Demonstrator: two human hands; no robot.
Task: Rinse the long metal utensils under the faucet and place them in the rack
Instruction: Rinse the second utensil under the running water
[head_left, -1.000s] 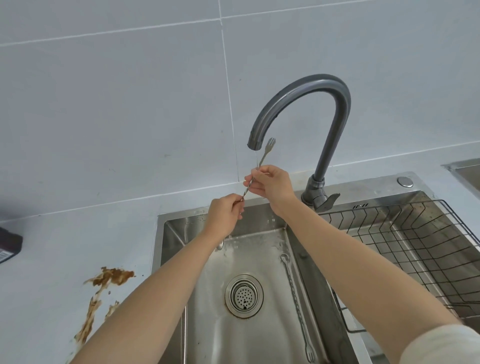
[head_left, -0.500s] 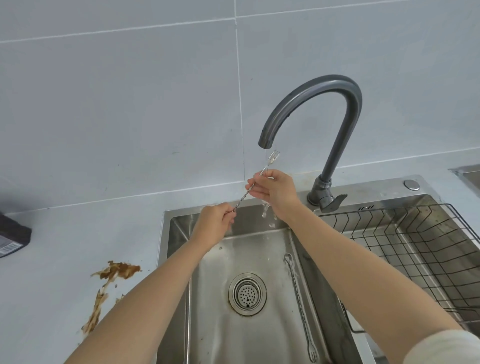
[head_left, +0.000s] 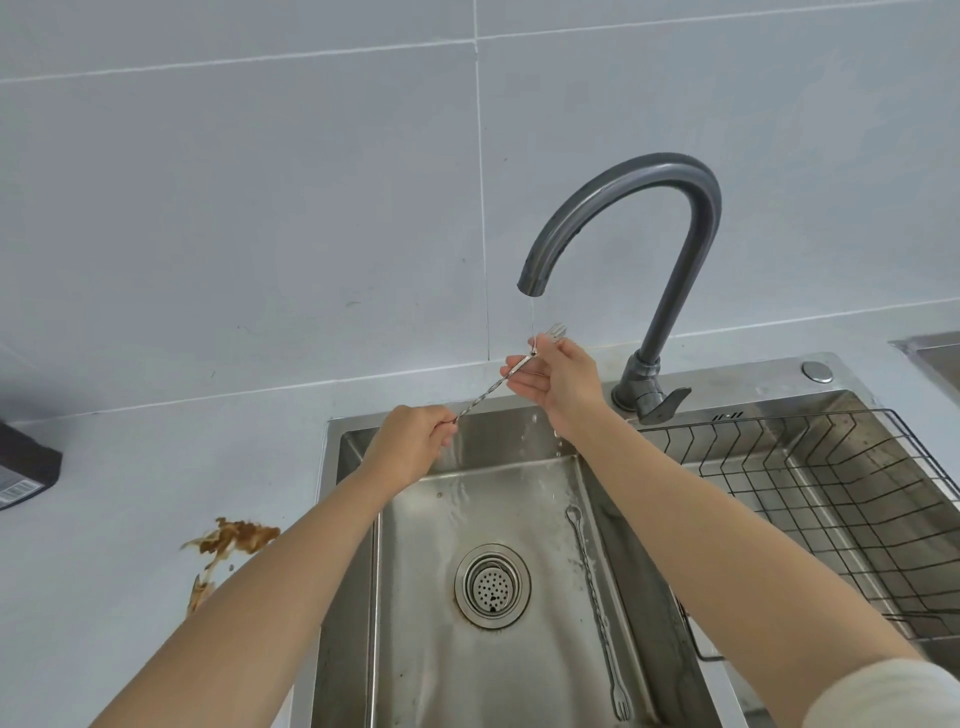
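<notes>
Pale grey wall tiles back a grey surface (head_left: 156, 467) smeared with a brown stain (head_left: 228, 540). Over the sink (head_left: 415, 649), the left hand (head_left: 413, 441) grips the handle end of the twisted fork (head_left: 488, 391). The right hand (head_left: 558, 376) pinches it near the tines. It slants up to the right under the faucet (head_left: 623, 171).

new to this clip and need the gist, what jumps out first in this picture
A long twisted fork is held slanting under the grey faucet and its thin stream, with the left hand at its lower end and the right hand near the tines. A second fork lies in the sink right of the drain. A brown smear stains the counter on the left.
</notes>
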